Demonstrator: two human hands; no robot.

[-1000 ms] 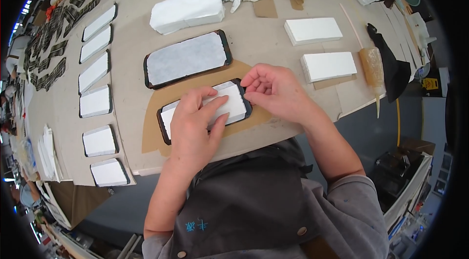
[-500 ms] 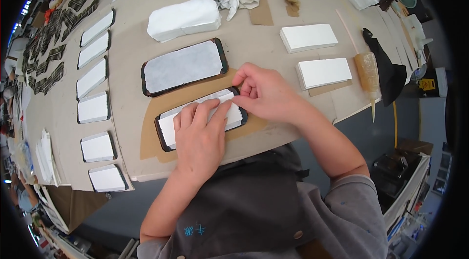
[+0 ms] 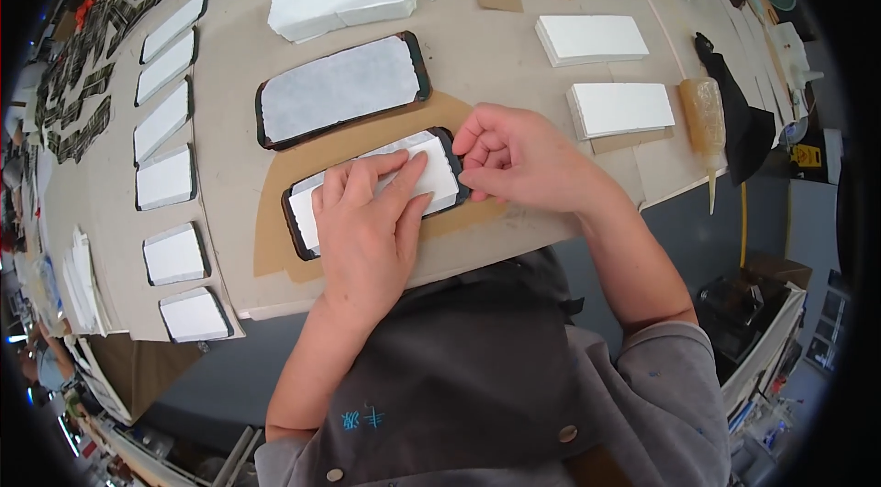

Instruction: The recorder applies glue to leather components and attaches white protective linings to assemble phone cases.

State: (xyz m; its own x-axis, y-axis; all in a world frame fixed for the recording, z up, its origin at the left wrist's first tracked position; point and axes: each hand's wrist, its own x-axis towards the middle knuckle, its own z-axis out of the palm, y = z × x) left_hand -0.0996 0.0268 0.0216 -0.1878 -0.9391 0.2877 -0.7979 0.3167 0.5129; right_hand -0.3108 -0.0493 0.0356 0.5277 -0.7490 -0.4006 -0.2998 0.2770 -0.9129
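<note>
While my left hand [image 3: 367, 221] presses flat on white sheet [image 3: 431, 177], my right hand [image 3: 514, 156] pinches black frame [image 3: 456, 177] end; mid-fitting, next needs careful edge tucking.

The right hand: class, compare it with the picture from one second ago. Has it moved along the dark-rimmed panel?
Yes. The right hand has slid from the panel's upper edge to its right end, nearer the lower white stack.

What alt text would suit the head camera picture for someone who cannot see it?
Two bare hands press a white pad into a dark-rimmed tray on a table: the left hand lies flat on it, the right hand pinches its end. A second tray and white stacks lie nearby.
</note>
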